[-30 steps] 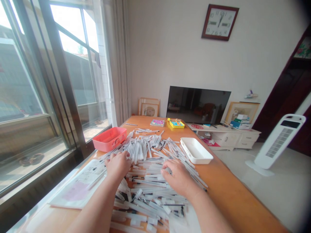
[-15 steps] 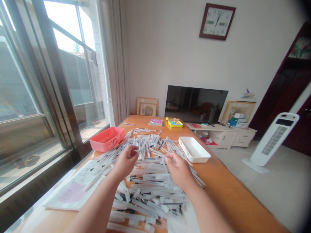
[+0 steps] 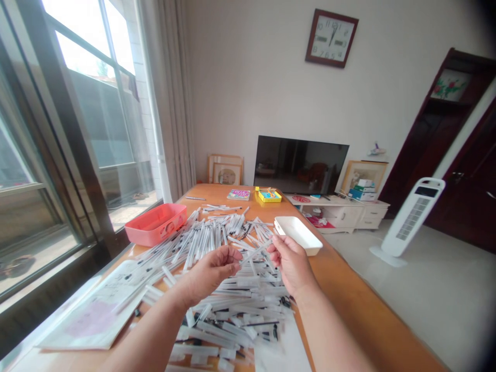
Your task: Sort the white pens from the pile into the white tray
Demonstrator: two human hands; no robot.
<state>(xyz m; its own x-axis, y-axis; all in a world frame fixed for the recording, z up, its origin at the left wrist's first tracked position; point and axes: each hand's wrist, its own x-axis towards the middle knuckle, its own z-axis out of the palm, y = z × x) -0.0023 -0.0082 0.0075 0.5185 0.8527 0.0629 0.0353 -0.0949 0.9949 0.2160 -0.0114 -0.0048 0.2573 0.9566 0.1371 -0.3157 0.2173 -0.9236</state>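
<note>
Head view: left hand [image 3: 217,268] and right hand [image 3: 291,260] pinch a pen [image 3: 256,252]; pink box [image 3: 155,235], white tray [image 3: 301,233] stand open

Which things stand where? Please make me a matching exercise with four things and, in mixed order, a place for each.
1. Pink box
2. Clock
3. Held tube
4. White tray

A. between the left hand and the right hand
B. on the right side of the table
C. on the left side of the table
D. on the wall

Pairs: 1-C, 2-D, 3-A, 4-B
</note>
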